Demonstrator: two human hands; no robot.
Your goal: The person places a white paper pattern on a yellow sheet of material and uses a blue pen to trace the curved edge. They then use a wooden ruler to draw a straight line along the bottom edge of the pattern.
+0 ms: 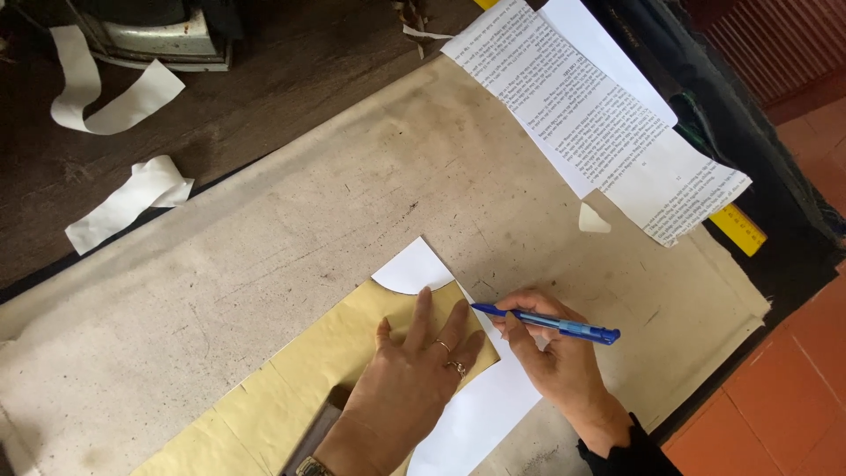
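My left hand [414,375] lies flat, fingers spread, on a yellow paper pattern piece [282,388] that sits over a white sheet of paper [476,414]. Two rings show on its fingers. My right hand [551,353] grips a blue pen [551,324], the tip touching the white sheet at the yellow piece's right edge. A curved corner of the white sheet [412,267] sticks out above the pattern.
A worn beige cloth [264,220] covers the dark wooden table [291,70]. Printed paper sheets [590,115] and a yellow ruler [738,229] lie at the upper right. White paper strips [128,198] and a metal iron [167,40] sit at the upper left. Orange floor tiles [784,388] lie beyond the right edge.
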